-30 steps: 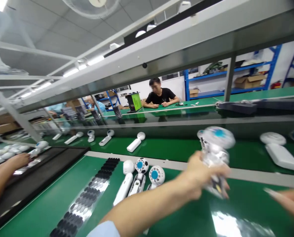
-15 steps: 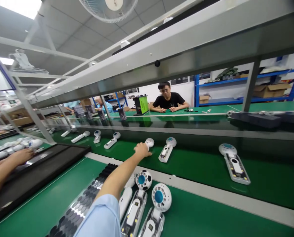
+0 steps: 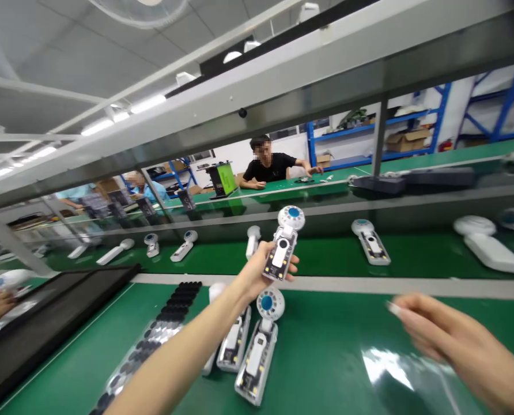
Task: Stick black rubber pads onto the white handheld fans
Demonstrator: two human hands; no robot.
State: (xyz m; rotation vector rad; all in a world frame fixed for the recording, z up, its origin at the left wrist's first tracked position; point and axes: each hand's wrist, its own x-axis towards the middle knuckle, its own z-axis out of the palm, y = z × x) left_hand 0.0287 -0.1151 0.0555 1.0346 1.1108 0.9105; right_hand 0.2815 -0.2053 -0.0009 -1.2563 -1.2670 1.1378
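Note:
My left hand [image 3: 257, 268] is wrapped round a white handheld device [image 3: 280, 253] with a round head, a blue centre and a see-through body, and holds it tilted above the belt's near edge. To the right, my right hand [image 3: 442, 331] hovers over the green bench with thumb and fingers pinched together. A small pale spot shows at its fingertips; blur hides what it is. Below my left hand several similar devices lie side by side on the bench, the nearest device [image 3: 257, 360] with its clear body facing up.
Along the green conveyor belt [image 3: 321, 259] lie more such devices, among them one device [image 3: 371, 242] to the right. A sheet of dark round discs [image 3: 166, 323] lies left on the bench beside a black tray [image 3: 67, 314]. A co-worker [image 3: 268, 164] sits opposite. A metal beam crosses overhead.
My left hand has come back from the belt and now holds a device up. My right hand has come into view. The view has shifted, and the co-worker opposite has stretched out an arm.

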